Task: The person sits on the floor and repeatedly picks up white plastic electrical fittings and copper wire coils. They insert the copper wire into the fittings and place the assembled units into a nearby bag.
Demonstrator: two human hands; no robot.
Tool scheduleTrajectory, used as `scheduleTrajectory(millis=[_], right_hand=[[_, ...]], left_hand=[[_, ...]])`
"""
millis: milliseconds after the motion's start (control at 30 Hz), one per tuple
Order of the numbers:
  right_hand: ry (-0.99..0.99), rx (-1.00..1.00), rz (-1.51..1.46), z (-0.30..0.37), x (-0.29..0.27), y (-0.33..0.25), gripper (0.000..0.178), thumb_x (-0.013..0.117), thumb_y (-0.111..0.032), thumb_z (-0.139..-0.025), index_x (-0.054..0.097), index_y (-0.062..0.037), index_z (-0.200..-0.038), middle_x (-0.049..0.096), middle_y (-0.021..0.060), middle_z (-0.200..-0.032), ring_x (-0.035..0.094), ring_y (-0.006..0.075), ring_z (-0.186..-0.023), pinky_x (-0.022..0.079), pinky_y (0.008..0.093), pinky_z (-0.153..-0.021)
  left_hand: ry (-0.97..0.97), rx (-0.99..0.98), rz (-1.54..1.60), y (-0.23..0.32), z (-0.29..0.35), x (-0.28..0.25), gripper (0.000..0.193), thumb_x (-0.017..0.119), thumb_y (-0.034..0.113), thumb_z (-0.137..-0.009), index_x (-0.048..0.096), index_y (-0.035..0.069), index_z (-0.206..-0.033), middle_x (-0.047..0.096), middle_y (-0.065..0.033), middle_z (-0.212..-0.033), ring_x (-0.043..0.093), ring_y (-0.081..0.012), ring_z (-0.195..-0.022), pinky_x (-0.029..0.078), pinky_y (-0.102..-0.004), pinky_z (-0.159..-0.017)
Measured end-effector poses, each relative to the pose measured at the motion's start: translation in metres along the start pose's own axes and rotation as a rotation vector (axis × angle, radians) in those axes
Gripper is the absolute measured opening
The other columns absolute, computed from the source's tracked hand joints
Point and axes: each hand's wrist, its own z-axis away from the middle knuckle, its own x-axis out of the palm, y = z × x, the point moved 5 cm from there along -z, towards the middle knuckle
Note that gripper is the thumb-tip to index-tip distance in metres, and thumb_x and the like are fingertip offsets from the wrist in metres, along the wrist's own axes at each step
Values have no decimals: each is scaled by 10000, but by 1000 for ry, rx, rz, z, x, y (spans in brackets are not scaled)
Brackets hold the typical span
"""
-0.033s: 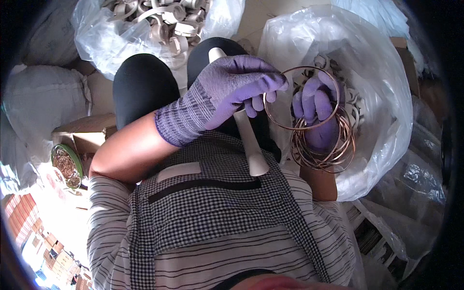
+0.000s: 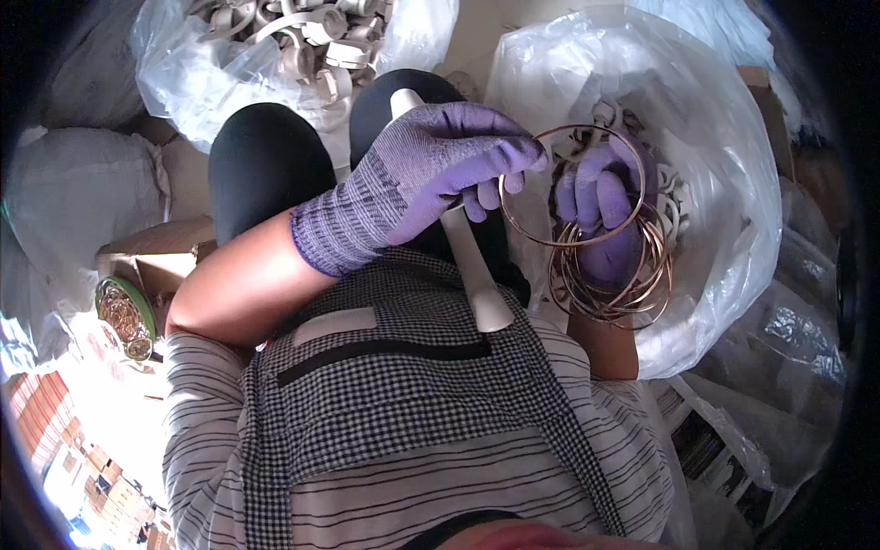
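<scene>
My left hand point(image 2: 445, 165), in a purple knitted glove, pinches a single copper-coloured metal ring point(image 2: 570, 245) between thumb and fingers. That ring stands tilted in front of my right hand point(image 2: 603, 188), gloved alike. A bunch of similar rings point(image 2: 658, 280) hangs around the palm and wrist of my right hand, whose fingers curl inward. Beneath my left hand runs a long off-white handle-like piece point(image 2: 472, 270) with a flared end, lying over my lap; whether my left fingers also grip it is hidden.
On the right, a clear plastic bag point(image 2: 733, 302) holds off-white parts point(image 2: 676, 206). Another plastic bag point(image 2: 174, 69) ahead holds off-white looped parts point(image 2: 321, 27). At left are a cardboard box point(image 2: 160, 247), a green-rimmed container point(image 2: 148, 316) of thin rings and a pale sack point(image 2: 82, 183).
</scene>
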Motion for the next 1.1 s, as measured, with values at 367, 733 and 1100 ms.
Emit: scheduleTrajectory(millis=[367, 733, 1100], right_hand=[[68, -48, 173, -2, -14, -18, 363, 649, -181, -945, 568, -19, -1259, 623, 55, -934, 553, 120, -656, 449, 257, -556], [-212, 132, 23, -15, 34, 44, 520, 726, -223, -946, 530, -16, -1381, 653, 110, -1243, 642, 211, -1120, 513, 339, -992], [-101, -43, 498, 17, 15, 40, 352, 660, -33, -920, 562, -8, -1258, 646, 94, -1115, 624, 188, -1027, 493, 321, -941]], left_hand=[[-4, 98, 102, -2, -11, 9, 298, 591, 206, -1014, 682, -36, -1161, 706, -59, -925, 652, -92, -682, 545, -219, -643], [85, 96, 271, 0, -2, 5, 329, 575, 242, -1003, 597, -55, -1142, 689, -106, -893, 649, -167, -647, 540, -272, -615], [377, -7, 343, -31, 70, -16, 281, 632, 250, -994, 608, -1, -1117, 679, -122, -1034, 687, -213, -837, 589, -345, -732]])
